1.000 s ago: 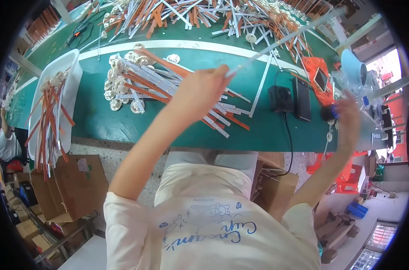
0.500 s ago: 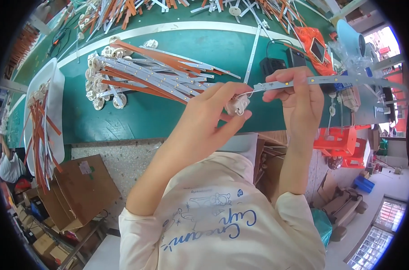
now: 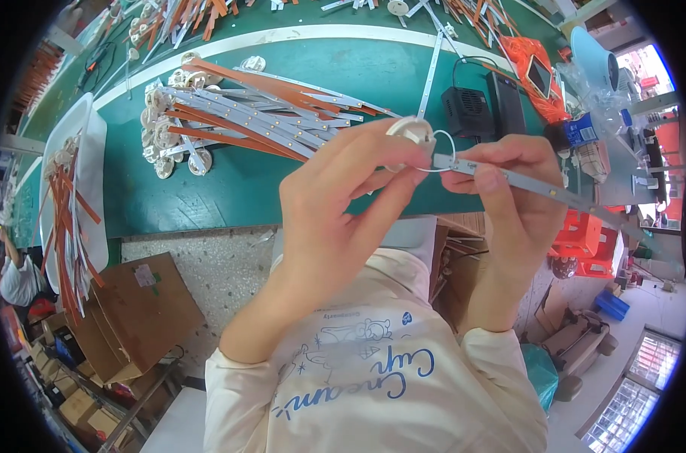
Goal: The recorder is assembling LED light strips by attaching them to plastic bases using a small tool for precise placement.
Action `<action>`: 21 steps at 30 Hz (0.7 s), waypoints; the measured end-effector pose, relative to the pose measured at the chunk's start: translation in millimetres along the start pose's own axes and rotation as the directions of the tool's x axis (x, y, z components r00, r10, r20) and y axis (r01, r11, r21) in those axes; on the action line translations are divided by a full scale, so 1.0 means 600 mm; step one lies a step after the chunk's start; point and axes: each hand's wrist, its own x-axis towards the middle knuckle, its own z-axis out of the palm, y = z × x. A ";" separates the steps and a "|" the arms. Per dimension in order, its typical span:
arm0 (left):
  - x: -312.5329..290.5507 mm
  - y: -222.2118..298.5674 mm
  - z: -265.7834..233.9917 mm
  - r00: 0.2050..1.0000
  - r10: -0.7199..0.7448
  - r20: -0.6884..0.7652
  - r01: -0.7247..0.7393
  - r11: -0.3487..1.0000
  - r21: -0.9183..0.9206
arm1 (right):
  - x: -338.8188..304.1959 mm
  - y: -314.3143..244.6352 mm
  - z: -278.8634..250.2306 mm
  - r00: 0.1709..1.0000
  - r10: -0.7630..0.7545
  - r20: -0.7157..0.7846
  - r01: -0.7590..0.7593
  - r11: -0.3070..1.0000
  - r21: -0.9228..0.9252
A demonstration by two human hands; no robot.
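Closed round a small white round plastic fitting (image 3: 412, 134) is my left hand (image 3: 350, 170), its thumb and fingertips gripping the edge. Two thin pale wires (image 3: 448, 139) curve from the fitting to the end of a narrow LED strip (image 3: 543, 186). My right hand (image 3: 513, 181) pinches that strip near its wired end, and the free length slopes away to the lower right. Both hands are raised over the near edge of the green table. Behind my left hand lies a bundle of LED strips (image 3: 267, 121), white and orange-brown, with round white fittings at its left end.
A white tub (image 3: 94, 174) holding more strips stands at the left, above an opened cardboard box (image 3: 143, 317). Past my right hand are a black box-shaped device (image 3: 464, 110), an orange plastic bag with a phone (image 3: 539, 79) on it, and red stools (image 3: 596, 241). More strips lie along the far side.
My left hand has turned and lifted the fitting upward. The strip in my right hand has tilted, its free end swinging down, and the wires now show as an open loop.
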 end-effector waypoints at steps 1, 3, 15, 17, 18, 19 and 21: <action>0.000 0.000 0.002 1.000 -0.001 0.002 0.001 1.000 0.000 | -0.002 0.005 0.001 1.000 -0.026 -0.002 0.026 0.999 -0.018; -0.001 0.005 0.010 0.997 -0.027 -0.075 0.017 0.992 -0.128 | -0.004 0.012 0.002 0.999 -0.051 -0.002 0.050 0.998 -0.035; -0.006 0.000 0.020 0.995 -0.039 -0.094 0.027 0.992 -0.123 | -0.004 0.026 0.003 0.975 -0.220 -0.019 0.217 0.970 -0.106; -0.006 0.000 0.021 0.995 -0.011 -0.101 -0.001 0.994 -0.113 | -0.007 0.029 0.005 0.971 -0.233 -0.051 0.227 0.969 -0.101; -0.006 0.000 0.021 0.994 0.019 -0.110 -0.030 0.994 -0.103 | -0.007 0.029 0.005 0.971 -0.232 -0.052 0.226 0.969 -0.101; -0.007 0.001 0.022 0.994 0.017 -0.109 -0.028 0.994 -0.103 | -0.007 0.029 0.005 0.971 -0.232 -0.050 0.226 0.969 -0.100; -0.006 0.005 0.024 0.992 -0.014 -0.125 -0.009 0.984 -0.178 | -0.005 0.029 0.006 0.971 -0.234 -0.047 0.228 0.969 -0.097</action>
